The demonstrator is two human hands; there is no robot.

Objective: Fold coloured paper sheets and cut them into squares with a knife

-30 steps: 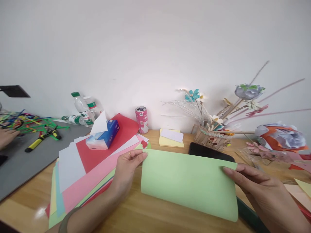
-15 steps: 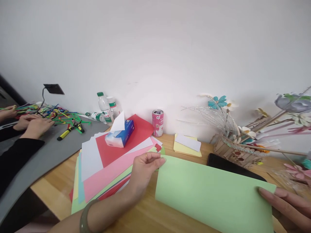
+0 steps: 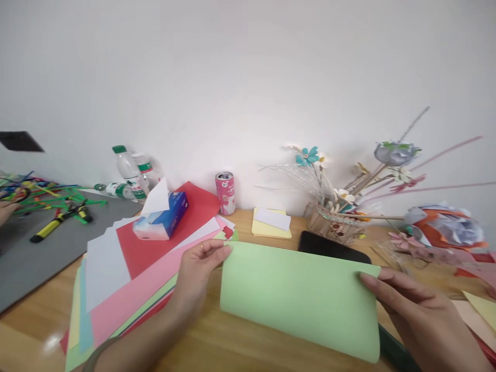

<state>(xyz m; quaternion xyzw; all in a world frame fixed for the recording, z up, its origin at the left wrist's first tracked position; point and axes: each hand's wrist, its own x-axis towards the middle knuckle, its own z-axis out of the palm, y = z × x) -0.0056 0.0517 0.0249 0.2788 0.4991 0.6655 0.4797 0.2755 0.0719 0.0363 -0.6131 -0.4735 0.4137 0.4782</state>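
A light green sheet of paper [image 3: 298, 294] is held over the wooden table [image 3: 217, 341], folded over with its curved fold nearest me. My left hand [image 3: 199, 268] pinches its upper left corner, a ring on one finger. My right hand [image 3: 411, 305] grips the upper right corner, fingers closed on the edge. A stack of coloured paper [image 3: 127, 284] in red, pink, white, blue and green lies just left of my left hand.
A blue tissue box [image 3: 160, 217] sits on the stack. Behind are a pink can [image 3: 225, 192], water bottles [image 3: 132, 173], yellow notes [image 3: 271, 223], a black phone [image 3: 333, 247] and a basket of paper flowers [image 3: 333, 222]. Left, a grey mat [image 3: 34, 258] holds pliers [image 3: 58, 221] and coloured sticks; another person's hand [image 3: 5, 211] shows.
The camera swung left and then back right, so the other person's arms have slid out of view. Both my hands keep their hold on the green sheet's corners.
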